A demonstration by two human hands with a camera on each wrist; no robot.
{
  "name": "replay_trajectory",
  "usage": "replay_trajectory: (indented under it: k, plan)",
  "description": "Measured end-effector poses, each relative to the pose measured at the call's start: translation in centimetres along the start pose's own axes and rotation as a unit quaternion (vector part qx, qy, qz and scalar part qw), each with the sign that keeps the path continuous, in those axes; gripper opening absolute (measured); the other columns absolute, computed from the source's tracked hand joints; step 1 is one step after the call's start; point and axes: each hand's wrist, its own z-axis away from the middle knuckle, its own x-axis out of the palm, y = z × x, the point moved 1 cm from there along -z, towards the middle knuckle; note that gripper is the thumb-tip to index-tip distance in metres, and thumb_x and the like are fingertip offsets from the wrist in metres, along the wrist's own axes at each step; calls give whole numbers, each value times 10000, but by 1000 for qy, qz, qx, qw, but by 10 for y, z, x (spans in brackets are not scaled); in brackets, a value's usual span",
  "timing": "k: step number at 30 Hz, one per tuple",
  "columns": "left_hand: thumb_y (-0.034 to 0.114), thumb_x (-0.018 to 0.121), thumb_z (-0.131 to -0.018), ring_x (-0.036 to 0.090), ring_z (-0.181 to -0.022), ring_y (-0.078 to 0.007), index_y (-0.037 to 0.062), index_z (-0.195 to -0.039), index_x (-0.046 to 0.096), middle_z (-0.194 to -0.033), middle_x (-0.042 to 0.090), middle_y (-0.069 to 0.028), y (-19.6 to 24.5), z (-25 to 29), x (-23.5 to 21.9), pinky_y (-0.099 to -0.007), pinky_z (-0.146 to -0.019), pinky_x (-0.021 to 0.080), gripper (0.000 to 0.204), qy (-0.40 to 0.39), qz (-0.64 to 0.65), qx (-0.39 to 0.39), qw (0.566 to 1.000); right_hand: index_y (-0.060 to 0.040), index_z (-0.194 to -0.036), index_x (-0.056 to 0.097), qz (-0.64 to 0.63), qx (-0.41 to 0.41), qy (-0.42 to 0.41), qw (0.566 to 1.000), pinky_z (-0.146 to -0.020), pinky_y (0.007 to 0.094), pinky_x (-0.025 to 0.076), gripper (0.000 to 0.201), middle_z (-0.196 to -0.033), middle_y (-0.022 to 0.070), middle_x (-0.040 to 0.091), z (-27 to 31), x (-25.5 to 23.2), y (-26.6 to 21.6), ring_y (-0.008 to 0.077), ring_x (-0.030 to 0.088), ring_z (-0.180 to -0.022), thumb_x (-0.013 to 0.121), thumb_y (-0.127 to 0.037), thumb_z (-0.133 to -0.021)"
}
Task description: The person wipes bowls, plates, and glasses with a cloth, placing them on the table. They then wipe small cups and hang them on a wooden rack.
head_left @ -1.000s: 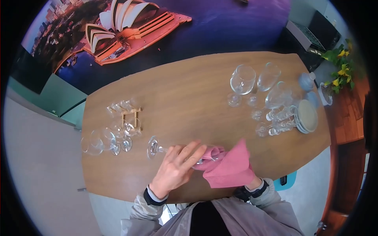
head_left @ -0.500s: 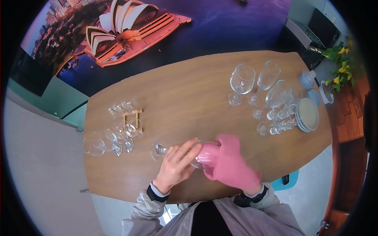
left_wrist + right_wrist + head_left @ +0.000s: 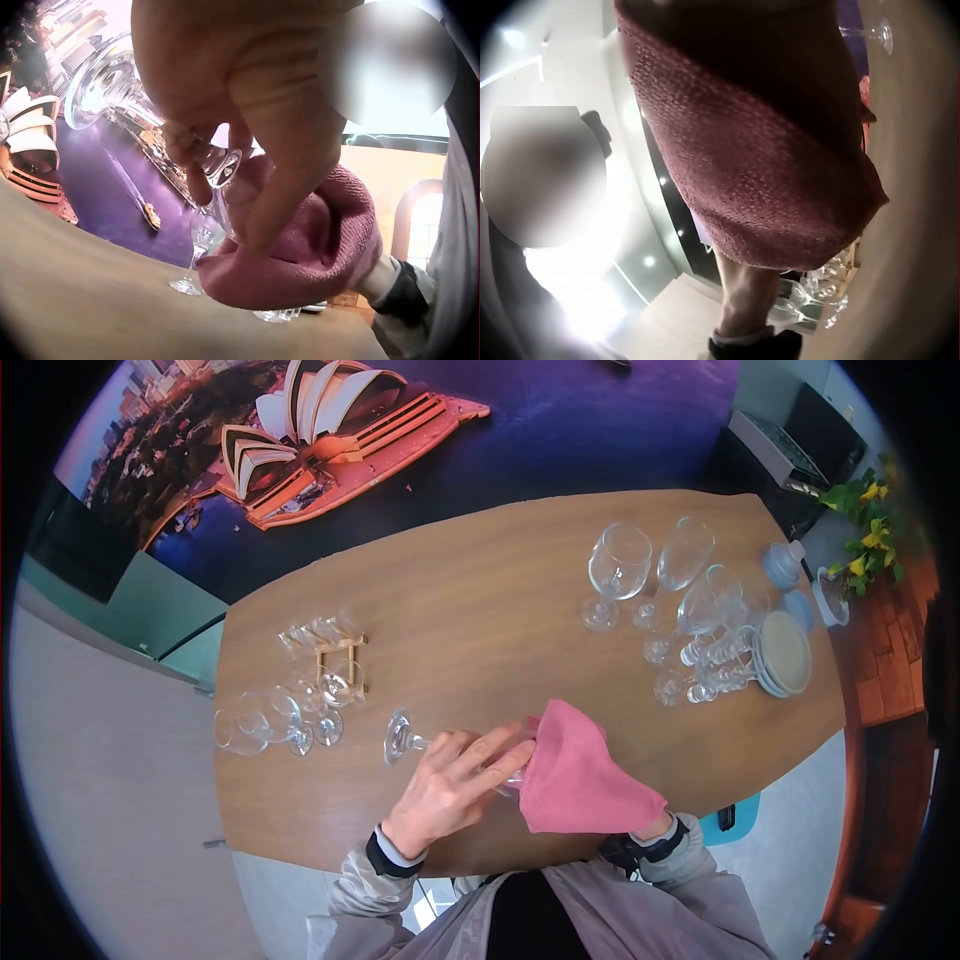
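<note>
With the two hands as the middle of the dial in the head view, we saw the left hand (image 3: 440, 795) holding a stemmed glass (image 3: 399, 738), its grip curled round the bowl with the thumb on one side and the fingers on the other. The glass lay sideways, foot towards ten o'clock and bowl towards three (fingers and cloth hid much of that bowl from us). At three o'clock, up against the bowl, a pink cloth (image 3: 585, 775) covered the right hand (image 3: 780, 45); its fingers were hidden, so we could not tell whether that grip was spread or pinching. A dark band (image 3: 393, 860) circled the left wrist.

Beneath all this we had the wooden worktop (image 3: 470, 590). Near ten o'clock stood a small wooden rack (image 3: 352, 660), small clear glasses (image 3: 318, 632) just beside it, and towards nine a cluster of stemmed glassware (image 3: 265, 722). At one o'clock we found large goblets (image 3: 620, 560); at two, crowded smaller glasses (image 3: 715, 660) next to stacked plates (image 3: 787, 653). Past the worktop's edge, also near two, was a yellow-flowered plant (image 3: 872, 540); a wall picture (image 3: 600, 430) filled eleven to twelve.
</note>
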Motion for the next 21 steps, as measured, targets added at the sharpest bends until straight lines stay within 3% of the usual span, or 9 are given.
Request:
replay_trajectory:
  k: [2,6,8,9,11,15,17,19,21]
  plan:
    - [3,815,-561,651,-996,-301,88,-1290,661,-1357,626,-115,1,-1,4,-400,-852,497,749,5,22,-9,1000,-78,-1551,304,292,-117,-16,949,-1209,342,304,678,-1518,77,412,1,6,-17,197,376,-1438,660,-262,-1004]
    - [-14,788,-554,646,-964,-296,83,-1297,646,-1356,622,-126,-2,-1,16,-404,-829,493,762,60,92,-36,993,-36,-1424,453,460,-208,110,856,-1059,458,453,687,-1377,111,561,1,7,4,264,571,-1262,771,-279,-866]
    - [-13,790,-560,649,-964,-299,77,-1303,637,-1358,619,-139,1,1,21,-404,-824,496,764,59,66,-38,995,-24,-1288,568,698,-227,101,671,-981,453,473,643,-1240,110,646,-10,27,-31,281,612,-1165,829,-270,-754]
    - [-9,777,-561,638,-940,-284,89,-1335,623,-1376,606,-135,5,2,24,-397,-826,494,796,102,-7,-9,995,-24,-1288,568,698,-227,101,672,-981,453,473,643,-1240,110,646,-17,41,-52,281,612,-1165,829,-270,-754]
    - [-4,765,-561,627,-915,-269,102,-1368,609,-1395,592,-131,8,3,25,-389,-827,492,828,143,-81,20,986,-14,-1147,618,655,-32,203,727,-869,467,500,540,-1111,107,685,-28,62,-85,320,664,-995,832,-213,-693]
    - [2,820,-606,627,-935,-270,68,-1390,589,-1400,593,-150,5,1,27,-373,-840,506,820,122,92,-45,987,-12,-1080,623,641,-109,283,705,-739,438,488,367,-1049,135,625,-21,59,-51,256,612,-926,785,-203,-812]
    - [13,848,-641,628,-934,-261,58,-1406,577,-1397,596,-156,3,1,18,-371,-840,513,813,121,189,-72,972,35,-1097,575,214,-126,370,895,-734,410,540,520,-1048,150,686,-25,58,-37,308,691,-821,838,-203,-716]
    - [84,902,-700,656,-957,-250,44,-1463,517,-1392,601,-171,-4,2,3,-379,-844,530,856,-63,360,-186,912,39,-1093,572,213,-169,330,904,-719,372,543,456,-1035,151,686,-22,69,-36,268,692,-834,808,-181,-771]
    - [124,907,-716,658,-966,-233,43,-1486,486,-1383,605,-176,-14,5,8,-381,-842,530,881,-93,435,-180,877,43,-1089,569,214,-216,290,907,-704,335,547,392,-1023,152,685,-20,79,-52,229,692,-847,778,-159,-825]
